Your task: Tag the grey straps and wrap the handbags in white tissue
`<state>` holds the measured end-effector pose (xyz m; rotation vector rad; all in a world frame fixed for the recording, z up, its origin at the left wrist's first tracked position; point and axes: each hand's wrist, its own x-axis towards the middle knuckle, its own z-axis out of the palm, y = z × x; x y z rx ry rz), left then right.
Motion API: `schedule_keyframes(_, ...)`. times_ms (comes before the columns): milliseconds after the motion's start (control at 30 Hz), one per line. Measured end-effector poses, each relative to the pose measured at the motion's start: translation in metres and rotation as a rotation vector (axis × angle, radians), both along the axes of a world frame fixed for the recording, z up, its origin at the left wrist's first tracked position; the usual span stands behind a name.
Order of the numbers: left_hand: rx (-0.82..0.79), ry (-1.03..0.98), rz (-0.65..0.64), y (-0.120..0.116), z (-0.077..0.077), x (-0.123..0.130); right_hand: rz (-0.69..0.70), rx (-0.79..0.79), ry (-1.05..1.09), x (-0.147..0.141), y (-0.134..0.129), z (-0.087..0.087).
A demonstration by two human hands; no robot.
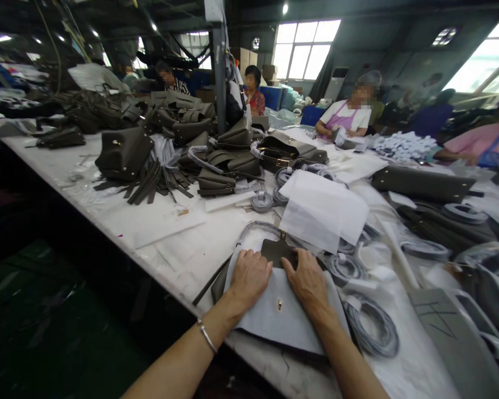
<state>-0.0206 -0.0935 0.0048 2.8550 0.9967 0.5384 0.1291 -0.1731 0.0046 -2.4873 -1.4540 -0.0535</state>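
In front of me on the table lies a dark olive handbag [345,318], its front covered by a pale grey sheet [270,321] with a small gold clasp [280,305] showing. My left hand [248,277] has its fingers bent together over the sheet's upper edge, gripping the bag there. On the other side my right hand [307,280] curls its fingers over the same upper edge, thumb apart. Between the hands is a dark flap tab [273,252]. A wrapped handle [258,224] arches behind it. The undersides of the fingers are hidden.
Coiled wrapped straps [372,327] lie right of the bag, and white sheets [324,208] beyond it. Dark handbags [125,152] and loose strips [145,185] are heaped further back. A post [220,72] rises there. A co-worker [345,113] sits across the table.
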Motion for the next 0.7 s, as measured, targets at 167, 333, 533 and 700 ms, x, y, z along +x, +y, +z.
schedule_keyframes(167,-0.004,-0.031,-0.009,-0.001,0.001,0.0,0.042,0.206,0.099,0.011,0.003,-0.015)
schedule_keyframes(333,-0.028,-0.072,-0.014,0.0,-0.002,0.0,0.03,0.448,0.44,0.017,0.0,-0.006)
schedule_keyframes(533,-0.064,-0.152,0.005,0.001,-0.004,-0.003,0.361,0.443,0.551,0.004,-0.017,0.019)
schedule_keyframes(700,-0.091,-0.329,0.059,0.001,-0.01,-0.012,0.457,0.377,0.645,0.001,-0.02,0.023)
